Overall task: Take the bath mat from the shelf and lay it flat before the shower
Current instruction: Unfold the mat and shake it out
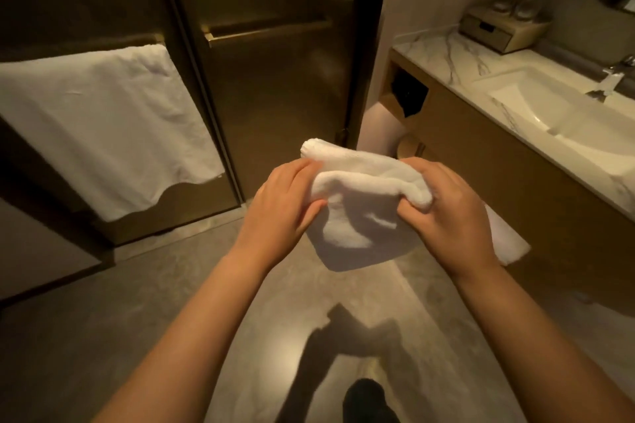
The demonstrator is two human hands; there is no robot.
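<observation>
The person holds the white bath mat in the air with both hands, above the grey floor and in front of the glass shower doors. The mat is still partly folded: a thick rolled fold runs along its top, from the upper left near the shower door down toward the right, so its long axis lies roughly crosswise between the two hands, tilted a little lower on the right. Below that fold a flat layer hangs down toward the floor, its lower corner pointing downward, and another part of the cloth trails out behind the right wrist toward the vanity.

The left hand has its grip clenched on the left edge of the mat, fingers curled over the fold. The right hand grasps the right end, with the fold bunched under its thumb and fingers.

A white towel hangs over a bar on the left door. To the right stands the marble counter with a sink set into it and a small box at its far end.
</observation>
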